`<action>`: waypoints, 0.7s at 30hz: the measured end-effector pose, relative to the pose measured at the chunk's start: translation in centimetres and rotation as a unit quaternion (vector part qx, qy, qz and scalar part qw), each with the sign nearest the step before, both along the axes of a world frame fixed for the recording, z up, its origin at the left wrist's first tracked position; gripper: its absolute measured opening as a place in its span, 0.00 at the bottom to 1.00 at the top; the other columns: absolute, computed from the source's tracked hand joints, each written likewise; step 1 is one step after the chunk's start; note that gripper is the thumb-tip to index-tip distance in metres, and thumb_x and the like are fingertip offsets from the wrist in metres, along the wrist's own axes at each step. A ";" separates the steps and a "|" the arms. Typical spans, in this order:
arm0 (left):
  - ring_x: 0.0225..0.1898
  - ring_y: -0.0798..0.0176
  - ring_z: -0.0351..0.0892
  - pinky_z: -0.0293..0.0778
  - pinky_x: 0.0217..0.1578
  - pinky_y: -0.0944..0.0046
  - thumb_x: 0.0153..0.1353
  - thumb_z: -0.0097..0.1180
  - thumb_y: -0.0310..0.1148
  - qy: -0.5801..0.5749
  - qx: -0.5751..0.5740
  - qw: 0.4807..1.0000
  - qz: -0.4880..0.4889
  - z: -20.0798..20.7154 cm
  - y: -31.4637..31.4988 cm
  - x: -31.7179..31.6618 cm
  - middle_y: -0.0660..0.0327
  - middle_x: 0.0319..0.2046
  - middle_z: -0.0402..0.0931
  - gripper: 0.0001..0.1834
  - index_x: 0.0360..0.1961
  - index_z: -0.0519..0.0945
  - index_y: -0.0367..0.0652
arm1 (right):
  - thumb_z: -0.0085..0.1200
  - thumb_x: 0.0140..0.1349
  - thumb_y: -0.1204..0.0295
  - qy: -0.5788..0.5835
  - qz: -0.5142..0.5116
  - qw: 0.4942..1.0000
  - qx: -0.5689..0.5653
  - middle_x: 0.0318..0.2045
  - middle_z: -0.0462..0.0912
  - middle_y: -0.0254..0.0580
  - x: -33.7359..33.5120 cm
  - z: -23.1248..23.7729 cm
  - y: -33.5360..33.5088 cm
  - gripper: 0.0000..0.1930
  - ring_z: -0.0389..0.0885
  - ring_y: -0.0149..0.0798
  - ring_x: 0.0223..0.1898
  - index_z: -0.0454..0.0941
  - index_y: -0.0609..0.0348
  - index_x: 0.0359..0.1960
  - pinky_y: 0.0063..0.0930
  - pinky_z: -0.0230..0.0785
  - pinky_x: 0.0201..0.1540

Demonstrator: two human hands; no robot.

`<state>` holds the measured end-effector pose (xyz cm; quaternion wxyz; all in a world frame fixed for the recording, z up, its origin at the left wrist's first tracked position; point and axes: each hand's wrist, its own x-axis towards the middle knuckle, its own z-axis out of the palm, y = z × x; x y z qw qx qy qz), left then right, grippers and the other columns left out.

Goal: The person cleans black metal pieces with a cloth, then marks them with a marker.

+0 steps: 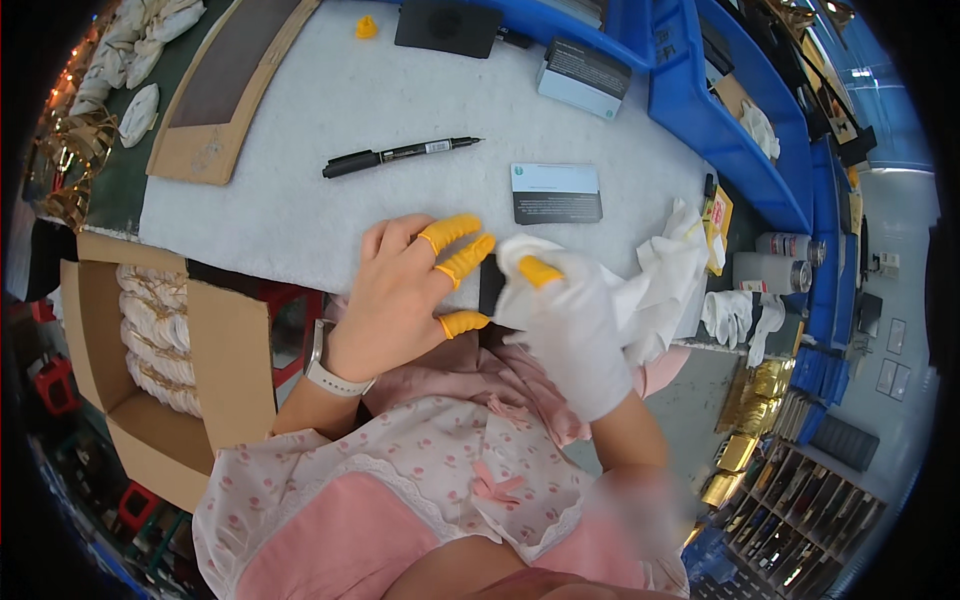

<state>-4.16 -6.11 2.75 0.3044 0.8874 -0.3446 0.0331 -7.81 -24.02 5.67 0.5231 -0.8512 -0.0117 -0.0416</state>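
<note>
My left hand (405,285) wears yellow finger cots on its thumb and two fingers. Its fingers are spread, with nothing visible between them. My right hand (575,335) is in a white glove, a yellow cot on one digit, and closes on a white cloth (525,262). Between the two hands, at the table's near edge, a small dark flat piece (490,287) shows in part; I cannot tell if either hand touches it. Beyond the hands lie a black marker pen (400,156) and a light-blue and black printed card (557,193).
More crumpled white cloth (672,265) lies right of my right hand. Blue bins (735,140) and a stack of cards (583,80) stand at the back right. A cardboard piece (215,100) lies far left; an open carton (230,350) of white bundles sits at near left.
</note>
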 end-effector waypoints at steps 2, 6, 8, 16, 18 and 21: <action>0.50 0.55 0.63 0.56 0.51 0.54 0.36 0.66 0.40 -0.002 0.004 1.000 -0.003 -0.1 -0.1 0.0 0.63 0.52 0.68 0.31 0.46 0.78 0.45 | 0.49 0.53 0.75 0.102 0.095 0.990 0.019 0.32 0.78 0.51 0.2 -1.0 0.1 0.09 0.75 0.52 0.34 0.74 0.65 0.36 0.38 0.68 0.39; 0.50 0.56 0.63 0.55 0.52 0.55 0.36 0.66 0.42 -0.023 0.030 0.999 -0.021 0.2 0.0 0.1 0.64 0.55 0.67 0.31 0.47 0.78 0.46 | 0.49 0.55 0.73 0.031 0.096 0.992 -0.079 0.31 0.77 0.50 -2.1 -0.7 0.0 0.10 0.75 0.51 0.35 0.74 0.63 0.38 0.37 0.68 0.39; 0.50 0.56 0.63 0.55 0.52 0.55 0.36 0.66 0.42 -0.011 0.025 0.999 -0.020 0.2 0.1 0.1 0.64 0.55 0.67 0.31 0.47 0.78 0.46 | 0.49 0.54 0.74 0.056 0.197 0.950 -0.234 0.34 0.77 0.49 -3.4 0.4 -1.6 0.11 0.75 0.50 0.36 0.74 0.63 0.39 0.37 0.68 0.39; 0.50 0.53 0.63 0.55 0.52 0.54 0.33 0.67 0.44 0.000 0.039 0.999 -0.033 0.7 0.2 0.1 0.63 0.56 0.66 0.35 0.49 0.77 0.48 | 0.48 0.51 0.79 0.273 -0.052 0.959 0.056 0.40 0.76 0.52 -4.3 5.0 -3.4 0.16 0.78 0.49 0.36 0.73 0.66 0.44 0.33 0.73 0.38; 0.51 0.53 0.62 0.55 0.53 0.53 0.32 0.68 0.44 0.002 0.045 0.998 -0.039 0.7 0.2 0.2 0.62 0.56 0.66 0.36 0.49 0.77 0.48 | 0.49 0.52 0.80 0.223 -0.103 0.943 0.223 0.40 0.75 0.53 -4.0 1.9 -1.1 0.16 0.77 0.49 0.38 0.72 0.67 0.45 0.35 0.72 0.41; 0.52 0.56 0.62 0.55 0.52 0.54 0.32 0.69 0.43 0.005 0.038 0.999 -0.030 1.0 -0.2 0.0 0.62 0.55 0.67 0.35 0.47 0.78 0.44 | 0.46 0.54 0.79 -0.008 0.128 0.979 -0.158 0.41 0.74 0.55 -2.5 -1.2 0.3 0.10 0.74 0.52 0.39 0.73 0.67 0.38 0.35 0.68 0.45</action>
